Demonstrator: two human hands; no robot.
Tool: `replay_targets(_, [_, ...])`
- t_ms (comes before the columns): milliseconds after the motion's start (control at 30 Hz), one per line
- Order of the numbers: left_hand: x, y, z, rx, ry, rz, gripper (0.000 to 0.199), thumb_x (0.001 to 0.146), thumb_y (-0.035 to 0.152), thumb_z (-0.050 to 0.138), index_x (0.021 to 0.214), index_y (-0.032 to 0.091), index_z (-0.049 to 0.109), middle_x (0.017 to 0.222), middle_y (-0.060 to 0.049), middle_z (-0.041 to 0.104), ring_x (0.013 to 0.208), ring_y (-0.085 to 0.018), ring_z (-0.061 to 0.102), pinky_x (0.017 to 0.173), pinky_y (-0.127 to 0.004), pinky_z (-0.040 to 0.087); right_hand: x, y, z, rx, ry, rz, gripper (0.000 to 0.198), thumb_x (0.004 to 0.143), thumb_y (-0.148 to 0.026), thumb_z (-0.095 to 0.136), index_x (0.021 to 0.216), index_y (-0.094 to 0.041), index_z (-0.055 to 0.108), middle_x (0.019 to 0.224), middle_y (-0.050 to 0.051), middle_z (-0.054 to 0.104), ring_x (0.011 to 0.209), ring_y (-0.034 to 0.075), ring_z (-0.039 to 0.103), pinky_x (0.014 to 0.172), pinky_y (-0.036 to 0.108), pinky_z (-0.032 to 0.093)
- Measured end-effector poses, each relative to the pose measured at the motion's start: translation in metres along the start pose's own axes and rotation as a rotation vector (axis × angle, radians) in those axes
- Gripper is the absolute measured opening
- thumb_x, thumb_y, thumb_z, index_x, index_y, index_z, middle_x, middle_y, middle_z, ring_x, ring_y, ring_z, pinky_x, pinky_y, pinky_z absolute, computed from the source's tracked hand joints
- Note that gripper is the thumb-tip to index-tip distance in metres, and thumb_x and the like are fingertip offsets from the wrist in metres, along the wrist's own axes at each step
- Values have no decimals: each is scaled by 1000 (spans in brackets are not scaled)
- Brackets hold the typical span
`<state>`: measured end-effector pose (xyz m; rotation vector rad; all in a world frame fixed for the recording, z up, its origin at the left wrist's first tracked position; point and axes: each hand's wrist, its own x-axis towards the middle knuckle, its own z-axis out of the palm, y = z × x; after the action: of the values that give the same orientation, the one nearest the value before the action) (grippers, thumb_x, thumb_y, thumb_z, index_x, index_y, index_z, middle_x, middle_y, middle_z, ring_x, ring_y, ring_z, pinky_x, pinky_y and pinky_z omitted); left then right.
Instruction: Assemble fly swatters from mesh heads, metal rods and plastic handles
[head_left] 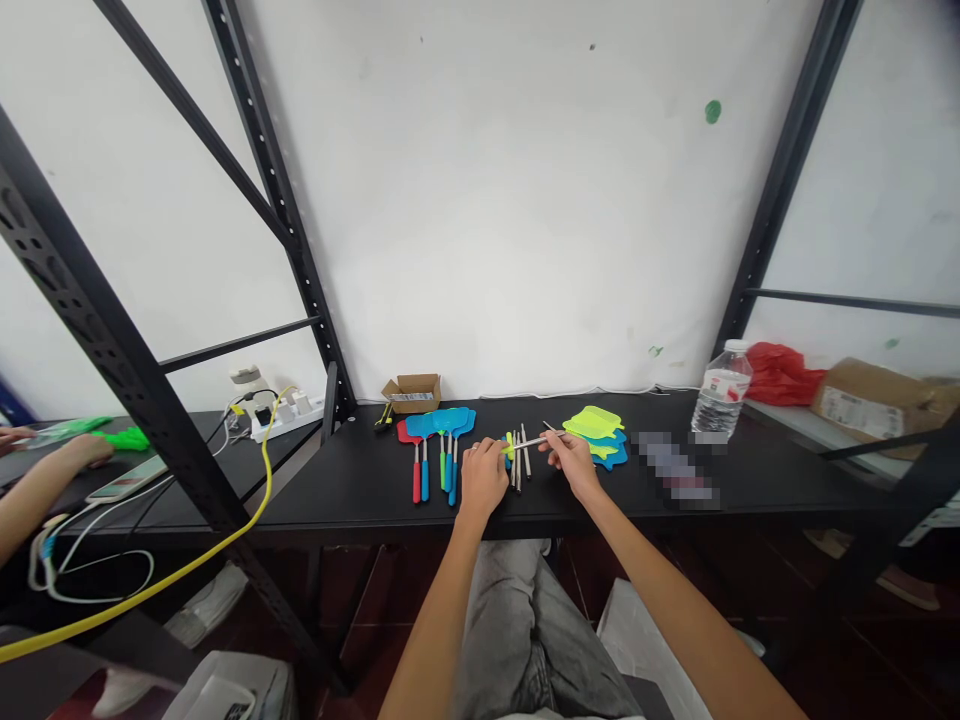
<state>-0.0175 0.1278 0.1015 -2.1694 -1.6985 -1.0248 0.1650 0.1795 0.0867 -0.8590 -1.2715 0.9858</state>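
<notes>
Left grip (484,472): fingers closed at the yellow-green end piece (509,449), apparently to steady that side.
Right grip (571,463): fingertips pinched on a metal rod (531,442) near its right end, likely to control its line.
Rod in hand: runs crosswise between the hands, over the counter (330,490), pointing at the end piece; whether it sits inside, too small to tell.
Loose rods (526,460): side by side between the hands, probably for a short reach.
Flat heads (596,420): yellow-green over blue, piled just beside the right hand; grouped by kind, it seems.
Swatters (450,420): left of the left hand, heads toward the wall (525,200), handles toward the near edge, some overlapping, perhaps to save room.
Cardboard box (417,393): behind the swatters, near the wall.
Water bottle (721,395): upright at right, well apart from the rods.
Far left: a co-worker's hand (88,450) beside green material (129,438).
</notes>
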Motion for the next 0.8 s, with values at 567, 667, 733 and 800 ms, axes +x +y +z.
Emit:
replay_targets(567, [0, 0, -1, -46, 51, -87, 30, 92, 15, 42, 110, 23, 65, 103, -6, 65, 95, -22, 58, 81, -33, 41, -9, -1, 13, -1081, 355, -149, 44, 84, -28, 45, 123, -16, 62, 132, 15, 56, 125, 35, 42, 103, 46, 27])
replay_targets(667, [0, 0, -1, -55, 48, -85, 31, 92, 15, 42, 110, 22, 65, 103, -6, 65, 94, -21, 58, 81, -33, 41, -8, 3, 17, -1214, 306, -100, 48, 85, -32, 46, 129, -16, 58, 141, 16, 48, 132, 38, 34, 106, 48, 21])
replay_targets(733, [0, -1, -1, -55, 52, -82, 31, 92, 14, 42, 111, 22, 65, 103, -6, 65, 93, -21, 58, 80, -33, 41, -5, 3, 16, -1260, 269, -97, 49, 87, -35, 45, 130, -15, 58, 142, 17, 46, 134, 38, 32, 106, 48, 20])
replay_targets(800, [-1, -1, 0, -54, 55, -79, 31, 91, 14, 42, 110, 22, 65, 103, -6, 65, 93, -21, 58, 79, -32, 41, 1, 2, 10, -1304, 254, -116, 46, 89, -37, 43, 124, -15, 63, 143, 18, 44, 136, 39, 30, 107, 49, 17])
